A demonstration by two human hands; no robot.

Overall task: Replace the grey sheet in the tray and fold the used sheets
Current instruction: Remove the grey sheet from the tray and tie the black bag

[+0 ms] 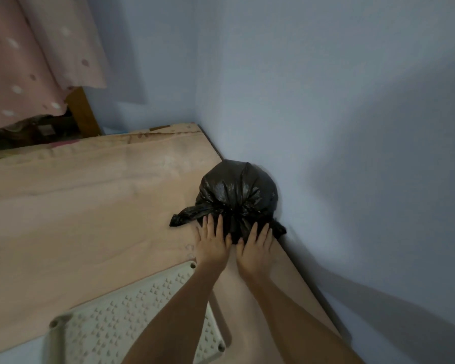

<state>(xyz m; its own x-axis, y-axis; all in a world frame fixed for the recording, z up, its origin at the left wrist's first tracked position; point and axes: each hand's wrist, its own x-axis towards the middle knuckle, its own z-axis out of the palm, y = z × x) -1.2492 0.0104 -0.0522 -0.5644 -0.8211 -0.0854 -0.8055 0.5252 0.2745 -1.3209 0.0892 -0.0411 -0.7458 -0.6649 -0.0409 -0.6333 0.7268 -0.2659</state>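
A tied black plastic bag sits on a tan mat in the corner against the blue wall, and both hands reach its near side. The left hand lies flat with fingers straight and spread, fingertips touching the bag's near left edge, while the right hand presses against the bag's near right side with fingers extended, thumb tucked into the plastic. A white perforated tray lies on the mat nearer than the bag, under the left forearm; no grey sheet shows in it.
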